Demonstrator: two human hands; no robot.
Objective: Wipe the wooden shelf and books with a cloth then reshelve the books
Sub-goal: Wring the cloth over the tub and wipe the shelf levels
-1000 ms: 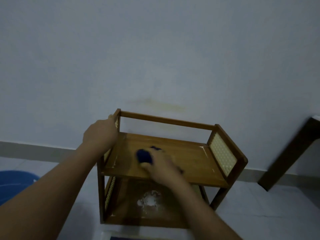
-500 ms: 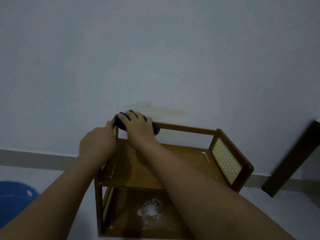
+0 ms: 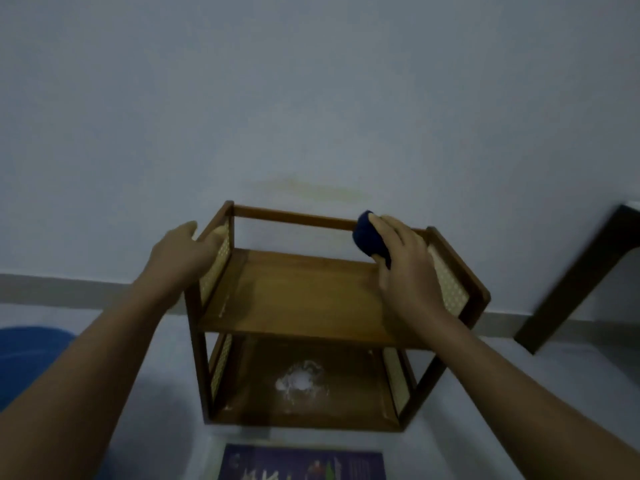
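Observation:
A small two-tier wooden shelf with cane side panels stands on the floor against the wall. My left hand rests on its left side panel near the top corner. My right hand presses a dark blue cloth against the right end of the back top rail. The lower tier carries a white dusty patch. A dark blue book lies flat on the floor in front of the shelf, partly cut off by the frame's bottom edge.
A blue tub sits on the floor at the left edge. A dark wooden leg or beam slants down at the right. The pale wall rises directly behind the shelf.
My right hand slid the cloth along the back rail from its left end to its right end. The left hand stayed on the left panel, its fingers now looser. The book came into view.

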